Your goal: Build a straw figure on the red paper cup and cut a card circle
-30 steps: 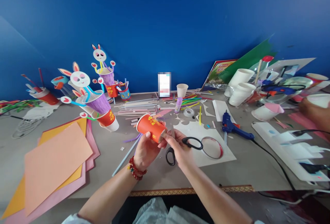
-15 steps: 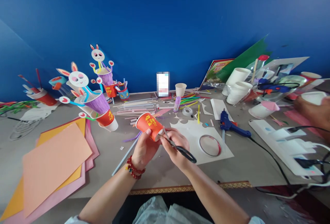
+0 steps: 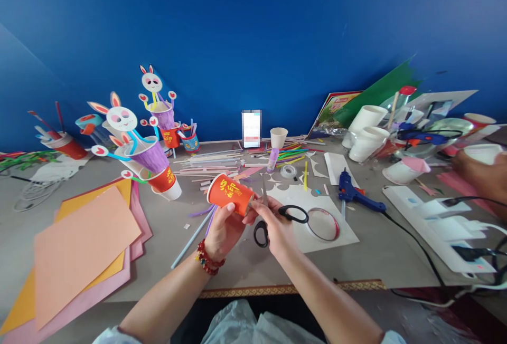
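Observation:
My left hand point(image 3: 226, 228), with a red bead bracelet at its wrist, is wrapped round a red paper cup point(image 3: 228, 194) with yellow lettering. The cup lies tilted on its side above the table, its mouth toward the left. At the cup's base, my right hand point(image 3: 277, 228) holds a pair of black-handled scissors point(image 3: 295, 213). The scissors' handles are spread apart, and one blade points up beside the cup. My right fingertips touch the cup's base end. The other blade is mostly hidden by the fingers.
Sheets of coloured paper point(image 3: 89, 254) lie at left, near rabbit-topped cups point(image 3: 150, 156). Straws point(image 3: 214, 160) lie behind my hands. A tape roll point(image 3: 322, 223) rests on cut white paper point(image 3: 340, 238). Right are a glue gun point(image 3: 352, 193), a power strip point(image 3: 431, 228) and another person's hand point(image 3: 475, 167).
The scissors have turned in my right hand, and their handles have spread apart. My right fingers have shifted at the cup's base. The cup has rolled slightly in my left hand.

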Tool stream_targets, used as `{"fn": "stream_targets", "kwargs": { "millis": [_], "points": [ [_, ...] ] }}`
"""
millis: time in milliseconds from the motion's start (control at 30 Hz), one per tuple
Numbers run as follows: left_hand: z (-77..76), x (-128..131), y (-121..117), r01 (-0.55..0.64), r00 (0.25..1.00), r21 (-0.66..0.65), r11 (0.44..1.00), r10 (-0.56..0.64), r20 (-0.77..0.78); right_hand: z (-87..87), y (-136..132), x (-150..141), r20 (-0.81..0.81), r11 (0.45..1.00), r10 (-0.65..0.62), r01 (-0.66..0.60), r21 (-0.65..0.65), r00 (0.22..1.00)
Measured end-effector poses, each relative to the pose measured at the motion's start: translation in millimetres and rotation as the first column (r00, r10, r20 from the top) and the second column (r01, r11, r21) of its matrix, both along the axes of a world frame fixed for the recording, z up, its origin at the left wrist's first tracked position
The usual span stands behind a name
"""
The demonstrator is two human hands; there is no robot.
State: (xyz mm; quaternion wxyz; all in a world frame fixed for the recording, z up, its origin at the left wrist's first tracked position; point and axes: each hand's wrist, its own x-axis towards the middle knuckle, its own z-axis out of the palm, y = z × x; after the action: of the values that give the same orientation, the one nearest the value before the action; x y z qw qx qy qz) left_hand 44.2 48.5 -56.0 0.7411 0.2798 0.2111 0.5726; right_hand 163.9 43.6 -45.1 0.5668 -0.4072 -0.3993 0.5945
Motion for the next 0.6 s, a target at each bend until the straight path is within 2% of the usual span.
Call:
{"fn": "stream_targets", "kwargs": {
  "millis": [200,267,333,400,467,533,600],
  "points": [
    [0.3,-1,0,-0.011,1.0,-0.035,0.999,0.012,0.009,2.7,1,2,0.002,0.998,-0.014,0.014,-0.053,1.0],
    [0.5,-2,1,0.026,0.998,-0.033,0.999,-0.024,0.05,1.0,1,4,0.059,1.0,-0.002,0.002,0.006,0.998],
    [0.6,-3,1,0.06,0.992,-0.031,0.998,-0.057,0.111,-1.6,1,6,0.208,0.988,-0.026,-0.006,0.153,0.978],
    [0.0,-3,2,0.058,0.985,-0.048,0.997,-0.05,0.163,-5.0,2,7,0.396,0.924,-0.158,-0.005,0.382,0.904],
    [-2.0,-3,2,0.034,0.984,-0.087,0.996,-0.018,0.176,-8.7,3,8,0.504,0.815,-0.327,-0.032,0.579,0.799],
    [-5.3,-4,3,0.025,0.989,-0.143,0.989,-0.003,0.151,-11.4,4,8,0.541,0.735,-0.423,-0.074,0.674,0.727],
    [-8.8,-6,3,0.028,0.993,-0.194,0.981,-0.006,0.117,-12.3,4,8,0.562,0.697,-0.458,-0.115,0.708,0.689]
  ]
}}
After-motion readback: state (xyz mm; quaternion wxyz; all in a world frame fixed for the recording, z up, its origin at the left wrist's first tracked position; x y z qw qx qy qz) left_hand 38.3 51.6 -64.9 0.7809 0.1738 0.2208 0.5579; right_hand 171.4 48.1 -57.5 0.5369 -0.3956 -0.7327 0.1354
